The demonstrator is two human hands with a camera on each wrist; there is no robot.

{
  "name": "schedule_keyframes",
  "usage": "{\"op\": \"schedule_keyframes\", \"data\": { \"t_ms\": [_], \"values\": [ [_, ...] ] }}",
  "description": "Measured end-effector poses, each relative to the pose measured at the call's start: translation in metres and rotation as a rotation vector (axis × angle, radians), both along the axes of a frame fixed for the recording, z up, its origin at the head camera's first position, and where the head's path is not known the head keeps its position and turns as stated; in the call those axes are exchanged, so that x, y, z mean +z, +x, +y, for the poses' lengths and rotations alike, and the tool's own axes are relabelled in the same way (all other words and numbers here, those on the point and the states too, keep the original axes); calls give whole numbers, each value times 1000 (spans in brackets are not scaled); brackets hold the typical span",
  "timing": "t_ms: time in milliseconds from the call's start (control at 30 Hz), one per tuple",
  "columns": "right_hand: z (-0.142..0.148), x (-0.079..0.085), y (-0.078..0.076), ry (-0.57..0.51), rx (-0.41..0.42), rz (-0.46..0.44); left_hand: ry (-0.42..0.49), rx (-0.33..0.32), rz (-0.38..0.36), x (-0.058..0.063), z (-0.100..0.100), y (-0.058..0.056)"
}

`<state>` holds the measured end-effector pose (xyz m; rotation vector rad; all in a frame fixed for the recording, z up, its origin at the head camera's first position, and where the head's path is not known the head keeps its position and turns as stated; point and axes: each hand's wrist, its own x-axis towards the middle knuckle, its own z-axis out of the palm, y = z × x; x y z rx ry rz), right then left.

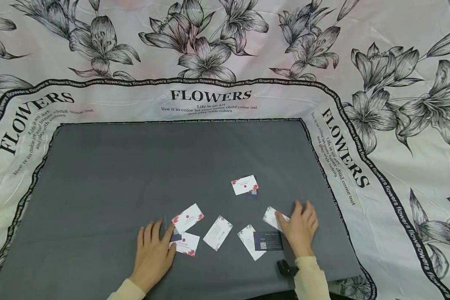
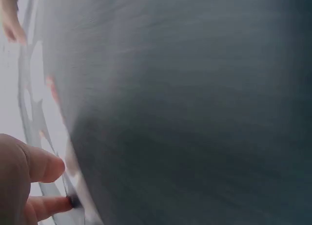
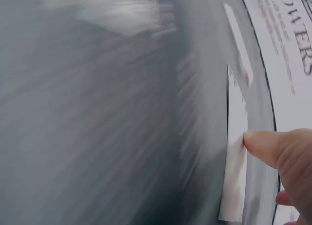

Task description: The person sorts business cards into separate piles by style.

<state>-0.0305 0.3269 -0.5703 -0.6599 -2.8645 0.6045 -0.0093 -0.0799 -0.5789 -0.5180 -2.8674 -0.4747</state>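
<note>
My left hand [image 1: 153, 254] lies spread at the left of a small group of cards. Its thumb and forefinger reach the left edges of two white cards with red flowers, an upper one [image 1: 188, 218] and a lower one [image 1: 187, 244]. A dark card [image 1: 176, 236] shows partly between them. On the right, my right hand [image 1: 301, 229] has its thumb on a white card [image 3: 236, 152] with a grey floral corner; its other fingers extend past the card, partly hidden in the right wrist view. Below that hand, a dark card [image 1: 268, 241] with a square code overlaps a white card [image 1: 250, 243].
A white card with grey floral corners [image 1: 218, 233] lies between the hands. Farther back, a red-flowered card [image 1: 244, 185] partly covers a dark one [image 1: 253, 194]. A black object [image 1: 283, 268] sits by the right wrist. Under everything is a grey-centred tablecloth [image 1: 135, 166] with a floral border.
</note>
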Motion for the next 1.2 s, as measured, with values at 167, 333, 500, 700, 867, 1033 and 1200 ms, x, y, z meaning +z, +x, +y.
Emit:
{"op": "schedule_keyframes", "data": {
  "t_ms": [167, 333, 500, 700, 867, 1033, 1200],
  "values": [
    [-39, -2, -84, -6, 83, -12, 10, -63, 25, -3, 61, -28],
    [-108, 2, -121, 63, 302, -144, -107, -213, -26, -9, 121, -25],
    [-152, 11, -107, 164, 521, -224, -149, -309, -122, -7, 126, -12],
    [-125, 17, -46, 155, 584, -175, 135, -305, 19, 8, 77, -14],
    [-75, 17, 12, 85, 472, -189, 145, -246, -1, 21, 87, -83],
    [-34, 7, 30, 43, 290, -229, -77, -282, -141, 13, 113, -128],
    [-12, 5, -5, 50, 193, -102, -96, -315, -105, 9, 99, -86]
  ]
}}
